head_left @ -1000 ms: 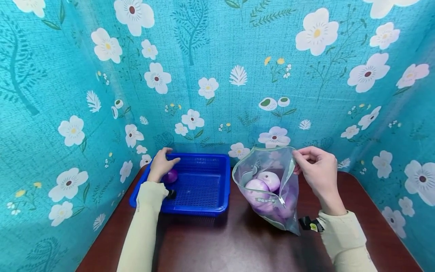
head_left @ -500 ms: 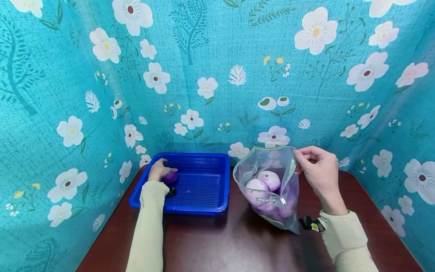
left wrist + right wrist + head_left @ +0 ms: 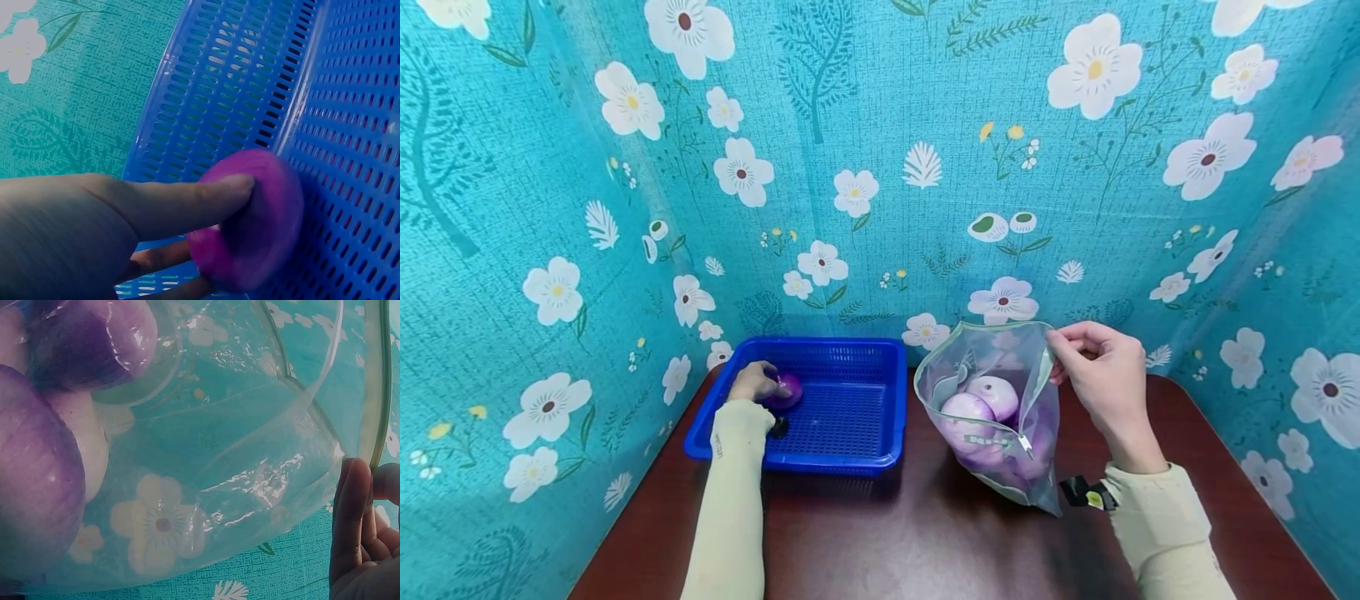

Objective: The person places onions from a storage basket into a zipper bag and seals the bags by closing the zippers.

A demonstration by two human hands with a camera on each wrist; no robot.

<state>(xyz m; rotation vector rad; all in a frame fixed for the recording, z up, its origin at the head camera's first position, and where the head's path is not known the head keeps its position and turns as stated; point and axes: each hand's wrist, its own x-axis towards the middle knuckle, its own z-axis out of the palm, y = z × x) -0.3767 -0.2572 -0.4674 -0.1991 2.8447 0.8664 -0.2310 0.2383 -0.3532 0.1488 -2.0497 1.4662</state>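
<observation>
My left hand (image 3: 754, 382) is inside the left part of a blue plastic basket (image 3: 827, 460), gripping a deep purple onion (image 3: 788, 390). In the left wrist view the thumb (image 3: 212, 197) lies across the onion's near face, while the other fingers go behind it, partly hidden. On the right, my right hand (image 3: 1101, 367) pinches the upper rim of a clear zip bag (image 3: 1047, 487) between thumb and fingers. The bag's mouth gapes wide, and several purple-and-white onions (image 3: 992, 396) fill its lower part. A zipper pull (image 3: 1026, 446) hangs at the front of the rim.
The basket and the bag stand on a dark reddish-brown table (image 3: 865, 542), with a gap between them. Turquoise flowered cloth (image 3: 880, 167) closes in the back and both sides.
My left hand has lowered into the basket and closed around the onion, which has shifted slightly to the right. The right hand and the bag stay nearly where they were.
</observation>
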